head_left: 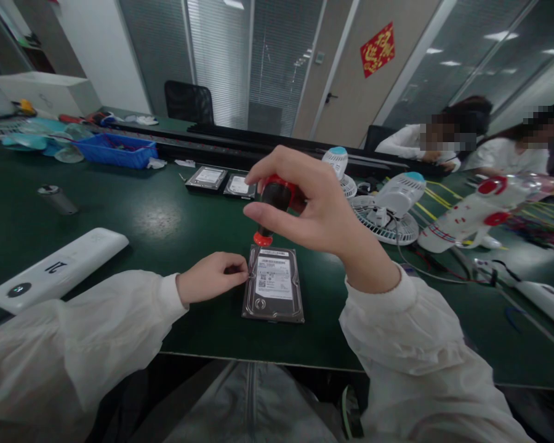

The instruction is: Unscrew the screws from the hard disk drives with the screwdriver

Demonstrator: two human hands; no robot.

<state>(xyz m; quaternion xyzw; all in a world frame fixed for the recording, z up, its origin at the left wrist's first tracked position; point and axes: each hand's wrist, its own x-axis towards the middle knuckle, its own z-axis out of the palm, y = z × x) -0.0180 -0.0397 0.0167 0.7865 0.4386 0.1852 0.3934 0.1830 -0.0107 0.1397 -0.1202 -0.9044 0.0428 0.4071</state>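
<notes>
The hard drive point(273, 284) lies flat, label up, on the green table point(166, 221), near the front edge and directly ahead of the person. It sits between the two hands: the left hand at its left edge, the right hand above and just behind its far end.

The left hand point(212, 277) rests on the table just beside the drive. Its fingers are curled in, and the fingertips point(242, 271) are pinched together at the drive's upper left edge. What they pinch is too small to tell.

The right hand point(314, 206) is raised above the table and grasps a screwdriver point(274, 203) with a red and black handle. Thumb and fingers close around the top of the handle. The tool stands nearly upright, its red collar just above the far left corner of the drive. The tip is hidden behind the collar, so contact with the drive cannot be told.

Both arms wear white sleeves point(410, 344).

Two more drives point(221, 180) lie side by side farther back on the table, well apart from the hands. A white device point(55, 269) lies to the left of the left arm. A blue bin point(115, 149) stands at the far left. Small white fans point(390, 206) and a red and white toy point(480, 209) lie to the right, with cables near them. Two other people in white sit at the far right end of the table.
</notes>
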